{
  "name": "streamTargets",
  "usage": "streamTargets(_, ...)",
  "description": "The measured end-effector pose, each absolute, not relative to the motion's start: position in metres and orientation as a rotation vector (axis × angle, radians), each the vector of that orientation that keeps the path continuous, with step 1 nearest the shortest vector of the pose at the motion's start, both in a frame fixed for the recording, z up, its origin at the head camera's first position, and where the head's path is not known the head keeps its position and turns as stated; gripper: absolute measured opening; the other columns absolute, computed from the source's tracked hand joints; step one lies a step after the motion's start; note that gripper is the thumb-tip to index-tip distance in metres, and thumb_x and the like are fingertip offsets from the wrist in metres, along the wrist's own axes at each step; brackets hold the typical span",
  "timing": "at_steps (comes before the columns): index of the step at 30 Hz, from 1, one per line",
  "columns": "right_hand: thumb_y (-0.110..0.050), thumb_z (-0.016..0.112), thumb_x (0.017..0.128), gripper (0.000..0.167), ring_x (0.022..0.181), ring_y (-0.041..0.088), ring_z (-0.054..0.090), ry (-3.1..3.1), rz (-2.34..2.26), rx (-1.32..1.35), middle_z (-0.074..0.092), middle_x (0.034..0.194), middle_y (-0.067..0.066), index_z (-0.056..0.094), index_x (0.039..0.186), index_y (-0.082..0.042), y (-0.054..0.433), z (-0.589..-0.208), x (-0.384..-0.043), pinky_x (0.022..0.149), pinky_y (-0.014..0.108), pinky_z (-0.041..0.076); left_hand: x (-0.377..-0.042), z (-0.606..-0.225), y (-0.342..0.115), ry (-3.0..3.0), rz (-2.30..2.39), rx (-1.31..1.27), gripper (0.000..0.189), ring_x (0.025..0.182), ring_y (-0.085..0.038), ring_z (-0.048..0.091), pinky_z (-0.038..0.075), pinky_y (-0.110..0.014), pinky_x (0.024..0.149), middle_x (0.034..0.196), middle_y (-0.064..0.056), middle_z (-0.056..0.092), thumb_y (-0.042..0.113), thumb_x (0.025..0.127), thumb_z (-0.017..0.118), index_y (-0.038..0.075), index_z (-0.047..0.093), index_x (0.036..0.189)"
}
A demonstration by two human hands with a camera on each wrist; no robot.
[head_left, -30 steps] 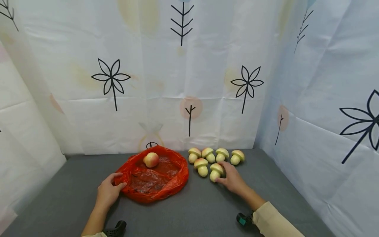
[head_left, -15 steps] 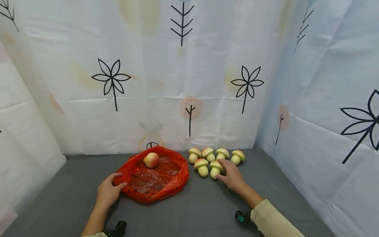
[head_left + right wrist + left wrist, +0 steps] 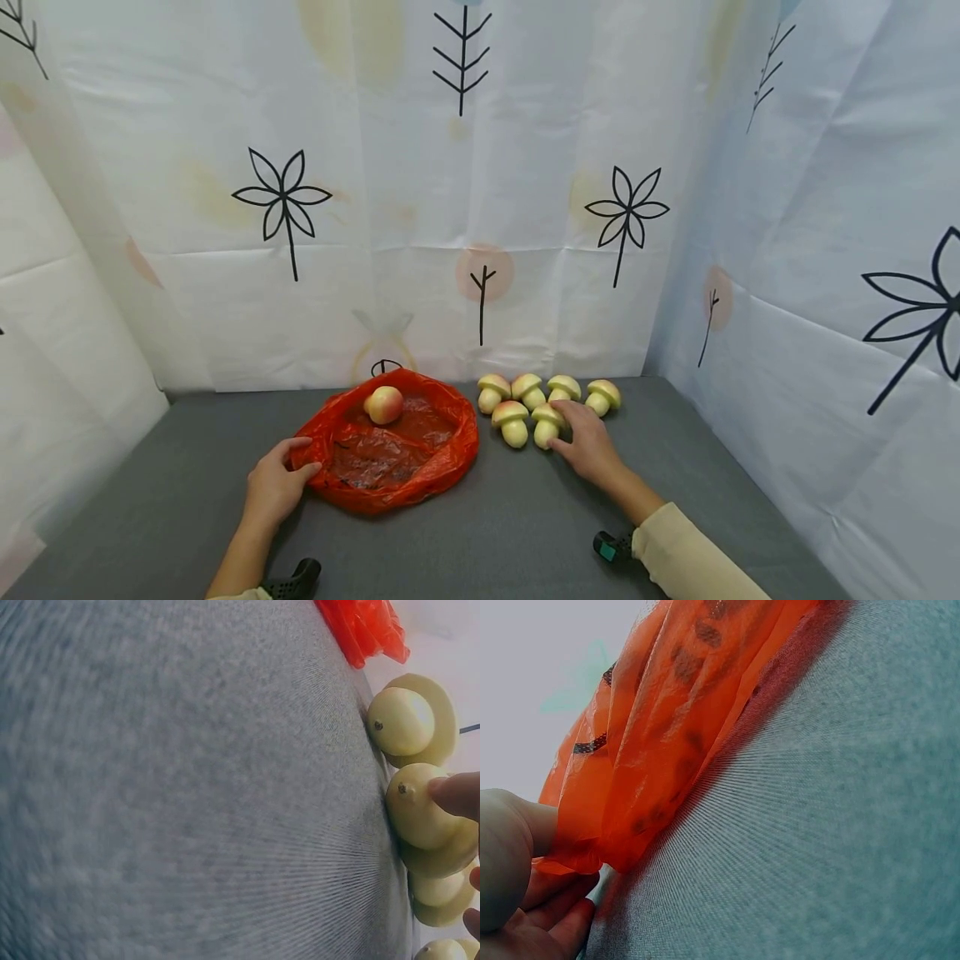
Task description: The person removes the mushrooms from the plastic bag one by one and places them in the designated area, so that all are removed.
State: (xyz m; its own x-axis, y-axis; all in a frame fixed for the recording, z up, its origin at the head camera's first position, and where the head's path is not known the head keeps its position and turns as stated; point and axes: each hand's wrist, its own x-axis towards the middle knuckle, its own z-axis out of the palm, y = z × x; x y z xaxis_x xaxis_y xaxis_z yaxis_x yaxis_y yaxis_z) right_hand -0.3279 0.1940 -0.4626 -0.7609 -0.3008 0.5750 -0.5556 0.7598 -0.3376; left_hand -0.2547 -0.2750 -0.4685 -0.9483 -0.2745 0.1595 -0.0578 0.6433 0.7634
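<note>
My left hand pinches the left rim of an open red plastic bag. In the left wrist view the bag's thin side runs between thumb and fingers. Inside the bag lies a rounded red-and-yellow piece with a paler bump on its left; its kind is unclear. My right hand holds a toy mushroom with yellow-green cap and pale stem, thumb against the stem and fingers at the cap. In the right wrist view, the thumb touches this mushroom's stem end.
Several like mushrooms stand close by: one just left of the held one, others in a back row, such as the leftmost and rightmost. Grey cloth covers the table. Patterned white curtains enclose the back and sides.
My right hand has moved the held mushroom slightly away from me, closer to the back row, and now barely moves. My left hand and the bag have stayed still.
</note>
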Motion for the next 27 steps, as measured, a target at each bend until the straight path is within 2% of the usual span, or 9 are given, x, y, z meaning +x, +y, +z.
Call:
streamTargets(8, -0.013, 0.086, 0.072, 0.062, 0.114, 0.040, 0.054, -2.404, 0.652, 0.670, 0.060, 0.126, 0.018, 0.059, 0.126, -0.001, 0.197, -0.465, -0.330, 0.095, 0.055, 0.041, -0.254, -0.468, -0.275, -2.612, -1.188, 0.270, 0.046, 0.114, -0.048, 0.048, 0.038, -0.062, 0.091, 0.130, -0.033, 0.051, 0.017, 0.090, 0.068, 0.000, 0.053, 0.130)
streamTargets(27, -0.018, 0.081, 0.079, 0.059, 0.118, 0.040, 0.051, -2.464, 0.692, 0.657, 0.058, 0.130, 0.017, 0.057, 0.131, -0.003, 0.188, -0.448, -0.334, 0.097, 0.055, 0.039, -0.255, -0.469, -0.275, -2.608, -1.182, 0.269, 0.046, 0.115, -0.049, 0.047, 0.037, -0.064, 0.092, 0.132, -0.034, 0.050, 0.016, 0.090, 0.068, 0.000, 0.053, 0.130)
